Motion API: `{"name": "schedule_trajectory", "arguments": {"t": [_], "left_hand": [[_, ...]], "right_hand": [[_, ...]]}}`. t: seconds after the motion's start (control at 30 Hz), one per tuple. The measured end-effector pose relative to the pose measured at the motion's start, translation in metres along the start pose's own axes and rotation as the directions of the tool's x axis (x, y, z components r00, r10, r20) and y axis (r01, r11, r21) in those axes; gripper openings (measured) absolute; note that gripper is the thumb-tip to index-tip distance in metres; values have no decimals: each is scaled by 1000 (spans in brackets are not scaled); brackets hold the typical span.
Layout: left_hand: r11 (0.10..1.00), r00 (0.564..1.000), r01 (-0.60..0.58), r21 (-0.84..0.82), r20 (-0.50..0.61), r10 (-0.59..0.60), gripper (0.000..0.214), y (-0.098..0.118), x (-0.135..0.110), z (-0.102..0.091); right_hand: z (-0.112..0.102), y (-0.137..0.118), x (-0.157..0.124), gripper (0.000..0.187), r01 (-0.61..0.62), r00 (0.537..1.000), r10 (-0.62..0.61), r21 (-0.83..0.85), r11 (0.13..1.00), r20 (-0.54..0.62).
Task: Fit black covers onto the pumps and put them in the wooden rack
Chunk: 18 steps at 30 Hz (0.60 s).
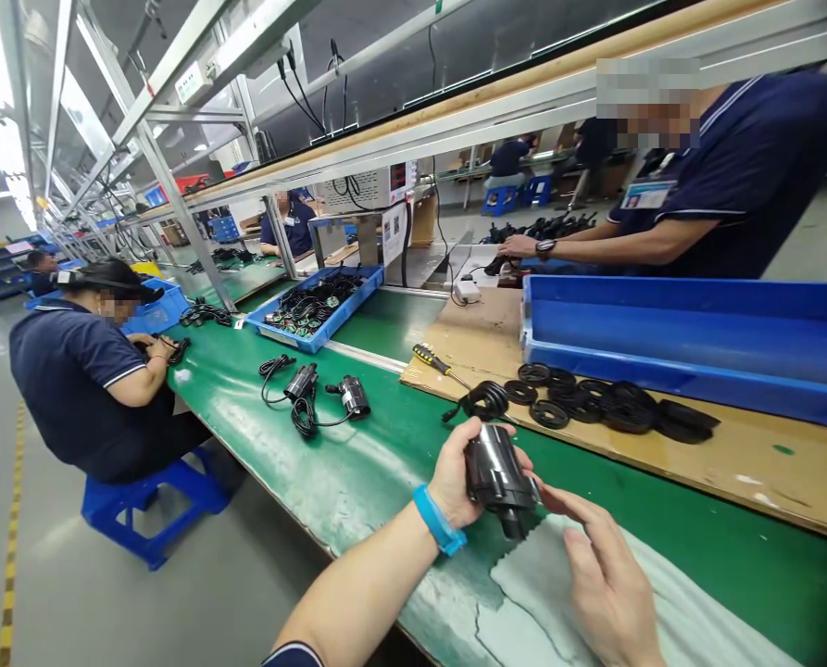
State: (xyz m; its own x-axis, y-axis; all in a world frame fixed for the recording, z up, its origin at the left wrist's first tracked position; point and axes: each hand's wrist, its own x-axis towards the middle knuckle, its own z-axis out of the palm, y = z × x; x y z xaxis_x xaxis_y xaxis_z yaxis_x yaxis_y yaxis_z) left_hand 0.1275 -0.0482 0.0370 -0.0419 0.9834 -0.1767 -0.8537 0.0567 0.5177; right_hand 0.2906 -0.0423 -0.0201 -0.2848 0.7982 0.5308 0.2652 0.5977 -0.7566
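Note:
My left hand (455, 482), with a blue wristband, is closed around a black cylindrical pump-like part (497, 474) held just above the green belt (357, 463). A black coiled cable (483, 400) runs from the part onto the cardboard. My right hand (604, 579) hovers over a white cloth (663, 611), fingers stretched out, its fingertips touching the part's lower end. Several black rubber rings (580, 400) lie on the cardboard sheet (733, 463) just beyond my hands.
Two more black parts with cables (322, 394) lie on the belt to the left. A yellow-handled screwdriver (432, 359), a large blue bin (691, 357) and a blue tray of cables (316, 308) sit behind. One person sits left on a blue stool (145, 505); another reaches in at right.

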Motion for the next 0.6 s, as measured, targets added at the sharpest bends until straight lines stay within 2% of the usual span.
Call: {"name": "schedule_trajectory", "arguments": {"t": [0.13, 0.23, 0.3, 0.37, 0.43, 0.47, 0.6], "left_hand": [[994, 988, -112, 10, -106, 113, 55, 5, -1, 4], [965, 953, -232, 126, -169, 251, 58, 11, -3, 7], [900, 894, -333, 282, -209, 396, 59, 16, -2, 6], [777, 788, -389, 494, -258, 559, 57, 24, 2, 0], [653, 692, -323, 685, -300, 657, 51, 33, 8, -10], [615, 669, -263, 744, -318, 672, 48, 38, 12, -16], [601, 687, -55, 797, -407, 602, 52, 51, 28, -40]], "right_hand": [[-1, -6, 4, 30, 4, 999, -2, -20, 1000, 50], [-3, -12, 7, 27, 19, 999, -17, -24, 1000, 50], [-3, -16, 9, 26, 19, 998, -18, -24, 1000, 54], [-2, -18, 10, 26, 15, 998, -14, -21, 1000, 65], [-1, -20, 10, 28, -2, 996, 3, -15, 1000, 84], [0, -20, 11, 30, -14, 995, 15, -13, 1000, 94], [2, -18, 10, 37, -63, 988, 65, -15, 998, 142]]}}
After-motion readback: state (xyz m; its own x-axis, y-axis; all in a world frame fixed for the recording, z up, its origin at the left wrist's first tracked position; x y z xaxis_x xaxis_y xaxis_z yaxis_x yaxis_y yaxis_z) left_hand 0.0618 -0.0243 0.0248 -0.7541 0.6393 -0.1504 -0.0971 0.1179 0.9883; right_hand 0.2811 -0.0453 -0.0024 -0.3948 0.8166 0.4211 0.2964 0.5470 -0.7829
